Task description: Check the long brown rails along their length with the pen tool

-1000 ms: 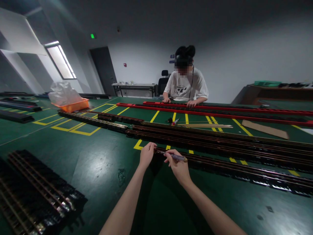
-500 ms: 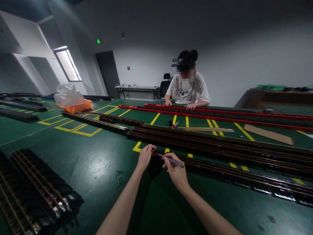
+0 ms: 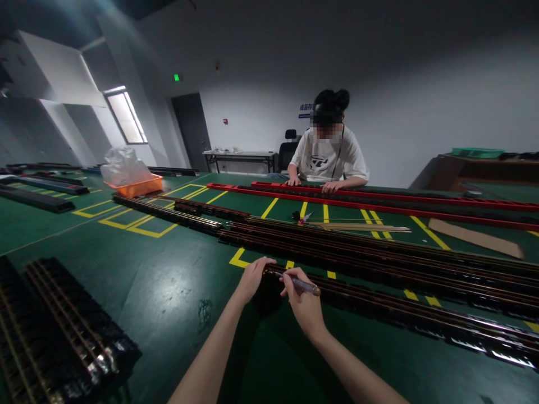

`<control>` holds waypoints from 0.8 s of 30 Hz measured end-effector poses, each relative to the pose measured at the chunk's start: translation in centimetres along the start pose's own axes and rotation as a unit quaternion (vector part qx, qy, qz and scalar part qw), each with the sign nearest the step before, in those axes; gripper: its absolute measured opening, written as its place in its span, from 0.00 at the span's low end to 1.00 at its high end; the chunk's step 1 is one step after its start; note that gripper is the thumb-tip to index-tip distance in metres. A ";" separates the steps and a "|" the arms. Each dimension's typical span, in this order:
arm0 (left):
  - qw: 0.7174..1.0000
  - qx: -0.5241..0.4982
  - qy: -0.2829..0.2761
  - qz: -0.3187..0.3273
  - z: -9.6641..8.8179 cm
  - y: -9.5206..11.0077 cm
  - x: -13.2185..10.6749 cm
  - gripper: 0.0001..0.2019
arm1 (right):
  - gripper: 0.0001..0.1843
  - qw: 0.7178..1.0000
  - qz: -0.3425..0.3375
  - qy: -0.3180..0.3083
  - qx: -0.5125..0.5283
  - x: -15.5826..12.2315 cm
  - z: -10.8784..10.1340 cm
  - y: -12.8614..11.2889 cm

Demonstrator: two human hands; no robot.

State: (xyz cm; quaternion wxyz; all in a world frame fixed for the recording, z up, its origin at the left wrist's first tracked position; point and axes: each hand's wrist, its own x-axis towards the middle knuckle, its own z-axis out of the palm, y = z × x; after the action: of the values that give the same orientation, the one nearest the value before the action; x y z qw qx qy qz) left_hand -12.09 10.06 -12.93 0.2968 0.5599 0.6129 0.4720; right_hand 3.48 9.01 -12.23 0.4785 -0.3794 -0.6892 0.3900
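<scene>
My left hand (image 3: 253, 279) grips the near end of a long dark strip (image 3: 379, 306), its fingers bent over the strip's left tip. In my right hand (image 3: 304, 303) is a screwdriver (image 3: 306, 285) with a purple-grey handle and a brass-coloured end. Its thin shaft points left at the strip's tip, close to my left fingers; whether it touches is too small to tell. The strip runs off to the right, lying on the green table (image 3: 177, 314). Just behind it lies a bundle of similar dark strips (image 3: 337, 244) with copper-coloured lines.
More dark strips (image 3: 63, 320) lie at the lower left. An orange tray (image 3: 145, 186) holds a clear plastic bag. Beyond are thin sticks (image 3: 357, 226), a cardboard piece (image 3: 475, 238) and red rails (image 3: 379, 207), where a co-worker (image 3: 328, 148) rests both hands.
The view has shifted slightly, so most things sit a little lower and further right. Both hands keep nearly the same hold at the strip's end.
</scene>
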 end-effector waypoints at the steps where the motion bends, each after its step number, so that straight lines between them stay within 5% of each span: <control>1: 1.000 0.002 0.002 0.003 0.0 0.0 -0.1 0.23 | 0.14 1.000 -0.001 0.000 0.000 0.0 0.0 0.0; 17: 0.994 0.007 0.091 -0.053 -0.1 -2.7 -3.2 0.21 | 0.13 0.999 -0.007 0.019 -0.027 -0.1 0.3 0.0; 24: 0.994 0.028 0.104 -0.030 0.4 -2.2 -2.5 0.23 | 0.13 1.000 0.016 0.007 0.002 -0.3 -0.1 -0.1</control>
State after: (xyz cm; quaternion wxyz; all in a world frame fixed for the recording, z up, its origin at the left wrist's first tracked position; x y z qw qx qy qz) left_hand -12.13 7.93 -15.53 0.2300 0.4973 0.6696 0.5014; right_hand 3.63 8.75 -12.26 0.4777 -0.3923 -0.6788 0.3964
